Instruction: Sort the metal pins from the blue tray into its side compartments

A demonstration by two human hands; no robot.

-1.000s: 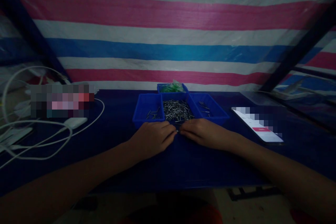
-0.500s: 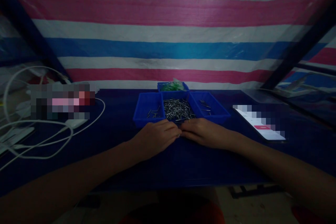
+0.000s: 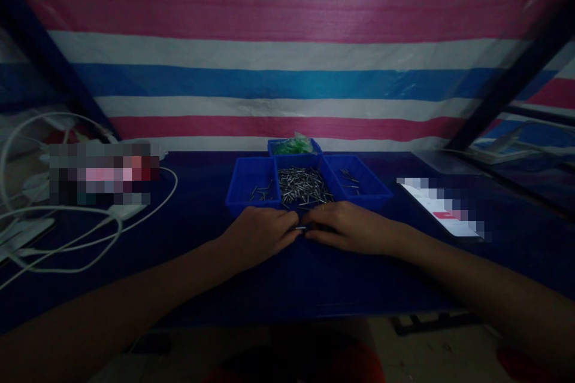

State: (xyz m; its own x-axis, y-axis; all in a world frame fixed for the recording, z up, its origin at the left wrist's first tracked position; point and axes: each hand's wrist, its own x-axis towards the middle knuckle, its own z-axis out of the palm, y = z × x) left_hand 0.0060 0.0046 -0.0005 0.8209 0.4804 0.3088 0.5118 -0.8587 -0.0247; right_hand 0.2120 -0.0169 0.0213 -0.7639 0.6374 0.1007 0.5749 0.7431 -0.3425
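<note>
While pinching slim metal pin (image 3: pixel 300 228) in left hand (image 3: pixel 256 233), with narrow grip, above worktop (image 3: pixel 305 287). Right hand (image 3: pixel 348 230) beside pin's exposed end, fingers bent; cannot tell if gripping. Large heap of pins (image 3: pixel 305 185) in middle bin (image 3: pixel 297 161), only few in left bin (image 3: pixel 251 170) and right bin (image 3: pixel 372 182). Judging by heap, much left; finished count unclear.

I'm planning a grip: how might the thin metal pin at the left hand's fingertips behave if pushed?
The pin looks straight and metallic, so probably stiff. Its slim, rod-like shape suggests it could roll, and its shine hints at a slippery surface.
</note>
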